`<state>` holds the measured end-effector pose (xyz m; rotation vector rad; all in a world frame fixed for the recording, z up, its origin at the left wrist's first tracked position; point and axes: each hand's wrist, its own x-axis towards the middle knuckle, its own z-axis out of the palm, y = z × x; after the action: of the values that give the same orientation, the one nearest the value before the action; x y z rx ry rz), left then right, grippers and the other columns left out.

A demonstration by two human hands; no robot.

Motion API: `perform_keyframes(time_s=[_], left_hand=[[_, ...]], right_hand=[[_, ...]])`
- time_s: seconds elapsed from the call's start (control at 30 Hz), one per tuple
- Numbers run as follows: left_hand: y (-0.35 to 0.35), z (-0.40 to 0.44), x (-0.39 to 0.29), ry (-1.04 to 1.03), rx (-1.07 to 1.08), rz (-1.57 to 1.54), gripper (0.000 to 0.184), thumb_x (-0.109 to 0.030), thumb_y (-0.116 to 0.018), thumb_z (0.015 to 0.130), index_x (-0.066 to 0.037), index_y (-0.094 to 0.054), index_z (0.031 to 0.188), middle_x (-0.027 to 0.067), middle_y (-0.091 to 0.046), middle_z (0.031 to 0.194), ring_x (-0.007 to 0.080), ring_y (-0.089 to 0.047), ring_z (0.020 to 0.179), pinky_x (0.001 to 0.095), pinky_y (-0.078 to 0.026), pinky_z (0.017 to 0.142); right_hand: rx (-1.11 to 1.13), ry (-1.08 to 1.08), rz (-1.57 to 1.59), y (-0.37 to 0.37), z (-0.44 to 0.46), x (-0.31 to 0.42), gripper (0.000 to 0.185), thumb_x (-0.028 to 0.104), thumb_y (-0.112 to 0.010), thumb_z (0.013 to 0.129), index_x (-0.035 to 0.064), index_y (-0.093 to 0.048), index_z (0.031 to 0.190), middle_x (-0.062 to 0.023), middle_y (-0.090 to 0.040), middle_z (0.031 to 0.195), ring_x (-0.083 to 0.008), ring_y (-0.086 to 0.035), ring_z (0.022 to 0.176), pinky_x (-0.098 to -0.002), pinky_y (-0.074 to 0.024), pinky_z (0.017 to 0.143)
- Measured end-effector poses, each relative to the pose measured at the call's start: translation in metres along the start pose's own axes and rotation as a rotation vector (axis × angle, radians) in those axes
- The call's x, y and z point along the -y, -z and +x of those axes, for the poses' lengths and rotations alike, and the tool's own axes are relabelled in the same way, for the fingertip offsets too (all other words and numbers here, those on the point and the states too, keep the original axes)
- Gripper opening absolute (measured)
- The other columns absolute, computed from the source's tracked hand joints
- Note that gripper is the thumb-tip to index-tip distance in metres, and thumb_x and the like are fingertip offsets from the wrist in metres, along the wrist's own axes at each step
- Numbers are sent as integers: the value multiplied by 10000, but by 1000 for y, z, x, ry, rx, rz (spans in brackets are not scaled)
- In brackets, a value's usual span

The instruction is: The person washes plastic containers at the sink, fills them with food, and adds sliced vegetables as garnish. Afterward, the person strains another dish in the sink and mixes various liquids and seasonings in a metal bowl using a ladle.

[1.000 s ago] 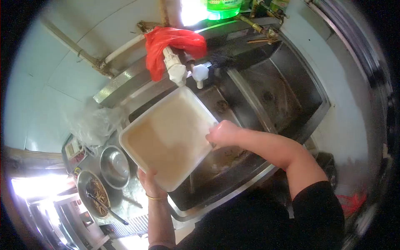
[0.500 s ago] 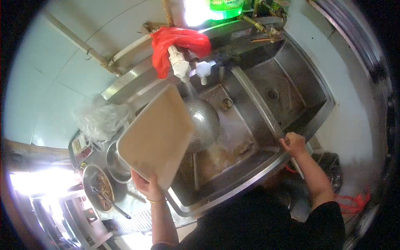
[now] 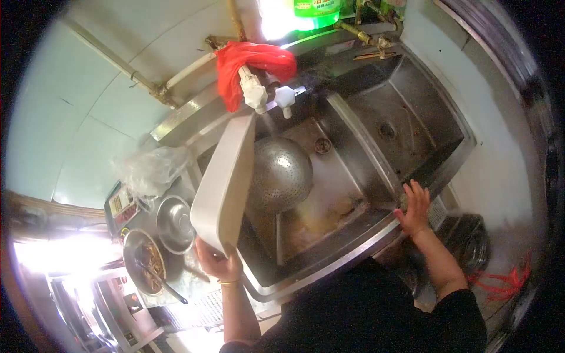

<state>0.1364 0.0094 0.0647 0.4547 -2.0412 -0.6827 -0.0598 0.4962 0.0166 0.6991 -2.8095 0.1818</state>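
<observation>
My left hand [image 3: 219,262] grips the lower corner of a white rectangular tray [image 3: 220,185], which is tipped up on its side at the left edge of the sink. Beside the tray, a perforated metal colander [image 3: 281,175] lies in the left basin, its rounded side showing. My right hand [image 3: 414,207] is at the front rim of the sink [image 3: 347,254], fingers spread and nothing held. Yellowish residue [image 3: 338,216] lies on the basin floor. Above the tray's top end are the white tap handles [image 3: 255,97], with a red plastic bag [image 3: 253,62] around the pipe.
Left of the sink are a metal bowl [image 3: 175,223], a pan [image 3: 136,250] with food and a utensil, and a clear plastic bag [image 3: 154,170]. A green bottle [image 3: 318,13] stands behind the sink. The right basin [image 3: 406,112] lies beyond a metal divider.
The tray has tipped from lying nearly flat to standing on its side, uncovering the colander. My right hand has let go of it, moved right to the sink rim, and opened.
</observation>
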Motion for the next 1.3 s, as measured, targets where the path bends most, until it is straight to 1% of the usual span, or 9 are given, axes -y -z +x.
perform_keyframes(time_s=[0.03,0.17,0.27,0.37,0.47,0.7,0.87,1.1,1.3], left_hand=[[-7,-3,-1,37,-6,-70,698,-184,-736,789,41,-397,1357,154,-517,1254,233,-575,1016,320,-500,795],[-39,-2,-36,735,-59,-723,667,-107,-646,751,4,-396,1360,140,-510,1284,280,-513,1150,430,-454,948],[-49,-38,24,1353,8,-1189,627,-158,-540,757,-4,-403,1350,181,-516,1266,371,-529,1135,484,-453,973],[-51,-37,-13,1554,-25,-1275,612,-137,-531,746,1,-415,1331,193,-537,1229,365,-550,1111,483,-471,960],[-67,-51,-14,1598,48,-1339,471,-101,-496,785,51,-484,1230,183,-599,1117,324,-615,972,421,-524,860],[-131,-63,16,1632,259,-1479,536,-88,-499,710,54,-493,1228,180,-594,1105,339,-596,996,469,-508,901],[-139,-35,26,1564,209,-1438,543,-82,-492,687,35,-498,1218,178,-590,1066,324,-598,961,440,-518,850],[-83,14,19,1064,28,-1292,565,29,-469,699,-19,-437,1261,134,-555,1037,293,-597,930,410,-533,804],[-65,4,8,1101,-183,-1272,531,43,-472,720,-5,-452,1248,124,-549,1076,268,-590,963,408,-530,822]], right_hand=[[4,17,2,2,4,2,788,685,-335,888,55,-393,1359,-190,-342,1440,-377,-316,1329,-577,-174,1091],[-39,62,63,11,18,18,766,696,-403,858,85,-468,1314,-188,-406,1399,-387,-372,1297,-600,-208,1064],[-98,121,41,16,22,24,724,673,-381,884,89,-476,1302,-179,-427,1378,-373,-388,1284,-597,-212,1063],[-132,127,69,20,24,24,692,655,-366,901,93,-486,1287,-173,-440,1367,-364,-398,1276,-590,-203,1068],[-135,121,71,25,23,28,684,650,-366,905,90,-492,1277,-168,-448,1359,-363,-404,1269,-589,-190,1074],[-110,246,7,54,40,48,580,580,-361,943,103,-534,1224,-112,-490,1313,-323,-434,1250,-583,-173,1090],[-107,262,20,70,60,62,528,545,-370,956,116,-545,1209,-90,-515,1280,-304,-443,1247,-575,-158,1102],[-147,442,104,64,117,102,319,234,-665,790,163,-622,1098,-56,-542,1263,-276,-462,1232,-540,-159,1115],[-311,658,144,96,215,166,326,158,-712,706,189,-655,1026,-35,-563,1223,-248,-485,1204,-517,-174,1116]])
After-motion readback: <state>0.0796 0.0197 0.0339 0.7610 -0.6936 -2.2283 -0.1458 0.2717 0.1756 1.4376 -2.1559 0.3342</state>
